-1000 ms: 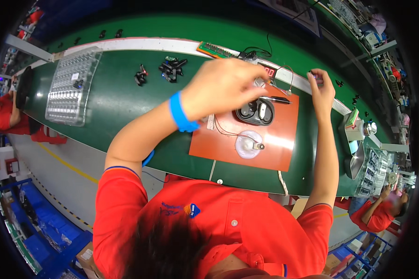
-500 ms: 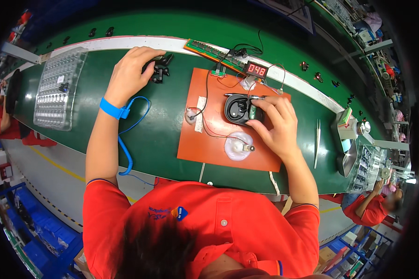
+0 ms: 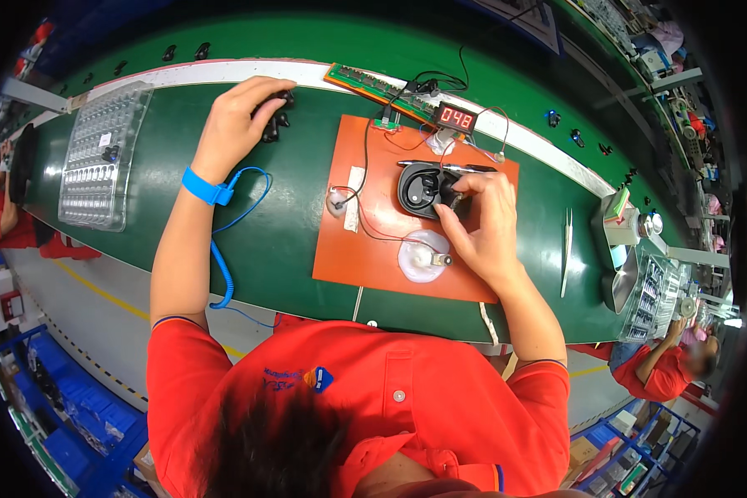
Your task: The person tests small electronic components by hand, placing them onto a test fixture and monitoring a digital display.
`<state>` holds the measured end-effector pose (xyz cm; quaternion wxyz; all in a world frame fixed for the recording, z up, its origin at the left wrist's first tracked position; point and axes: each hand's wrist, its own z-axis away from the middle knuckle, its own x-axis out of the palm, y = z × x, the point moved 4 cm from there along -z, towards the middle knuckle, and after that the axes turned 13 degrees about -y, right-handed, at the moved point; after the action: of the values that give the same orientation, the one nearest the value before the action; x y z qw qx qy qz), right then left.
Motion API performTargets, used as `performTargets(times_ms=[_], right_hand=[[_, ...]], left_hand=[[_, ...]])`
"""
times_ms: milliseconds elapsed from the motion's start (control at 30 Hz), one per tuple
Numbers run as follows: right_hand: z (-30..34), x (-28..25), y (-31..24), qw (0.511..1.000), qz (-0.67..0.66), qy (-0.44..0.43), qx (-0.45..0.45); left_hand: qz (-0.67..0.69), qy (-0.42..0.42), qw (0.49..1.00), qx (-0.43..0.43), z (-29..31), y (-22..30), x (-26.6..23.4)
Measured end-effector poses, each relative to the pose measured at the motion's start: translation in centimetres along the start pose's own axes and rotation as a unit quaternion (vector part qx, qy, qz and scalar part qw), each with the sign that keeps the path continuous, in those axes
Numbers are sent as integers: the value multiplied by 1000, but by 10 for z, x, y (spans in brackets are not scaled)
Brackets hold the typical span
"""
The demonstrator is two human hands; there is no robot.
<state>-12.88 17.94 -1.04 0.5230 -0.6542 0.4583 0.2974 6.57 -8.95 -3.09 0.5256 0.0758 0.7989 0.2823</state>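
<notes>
Covers more of the black earbuds [image 3: 271,131] with curled left hand [image 3: 232,124] than half a second ago; cannot tell whether gripping any. With the right hand [image 3: 491,228], pinches a black piece [image 3: 449,192] at the open case's [image 3: 406,201] three o'clock side, on the orange mat [image 3: 353,261]. Farther out, at four o'clock, shows tweezers [image 3: 567,253].

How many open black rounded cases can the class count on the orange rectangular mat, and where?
1. The open black rounded case sits near the middle of the orange rectangular mat, at the bare right hand, which partly hides its right side.
</notes>
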Motion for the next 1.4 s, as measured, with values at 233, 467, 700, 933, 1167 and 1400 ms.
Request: performTargets(times_ms=[233, 467, 700, 933, 1167, 1400], right_hand=[[38, -10, 2, 979, -197, -47, -12], [52, -9, -13, 993, -63, -54, -85], [47, -13, -10, 988, -9, -43, -145], [-6, -54, 147, 973, -56, 118, 192], [-17, -53, 57, 986, -90, 115, -80], [-5, -25, -8, 982, -20, -26, -187]], left_hand=[[-17, 33, 999, 7, 4, -11, -3], [-162, 128, 978, -1, 5, -13, -10], [106, 135, 985, -26, 0, 18, -2], [277, -94, 948, 125, -49, 122, 43], [471, -203, 851, 112, -65, 153, 65], [526, -277, 796, 117, -57, 158, 83]])
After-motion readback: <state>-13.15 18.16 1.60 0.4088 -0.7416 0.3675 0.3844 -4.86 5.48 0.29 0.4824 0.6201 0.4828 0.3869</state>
